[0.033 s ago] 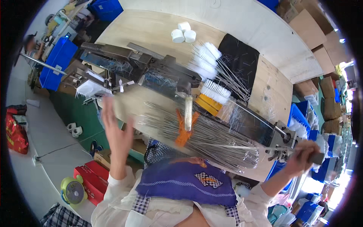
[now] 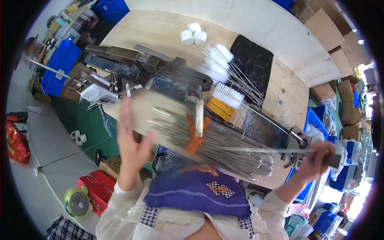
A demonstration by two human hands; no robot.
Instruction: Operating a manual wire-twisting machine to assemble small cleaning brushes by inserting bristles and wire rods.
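My left hand (image 2: 132, 146) hovers over the bench's front left edge, fingers spread, holding nothing. On the right my right hand (image 2: 318, 160) is wrapped round a handle with a grey block end (image 2: 333, 161), at the right end of a metal bench machine (image 2: 176, 74). From that hand a long, thin, blurred rod (image 2: 276, 151) reaches left over a heap of looped metal wires (image 2: 224, 154). An orange piece (image 2: 194, 144) and a pale upright bar (image 2: 199, 118) stand at the heap's middle. Behind it, a white-bristled brush (image 2: 228, 96) rests by a yellow block (image 2: 221, 109).
Finished white brushes with wire stems (image 2: 240, 78) lie by a black cloth (image 2: 254, 56). Three white rolls (image 2: 194, 33) stand at the back. White bristles (image 2: 99, 94) fill a holder at left. A purple cushion (image 2: 196, 192) lies against me. Blue bins (image 2: 314, 120) stand at right.
My left hand has moved slightly right and away from the bristle holder. My right hand has shifted a little up and left. The long blurred rod now shows across the wires.
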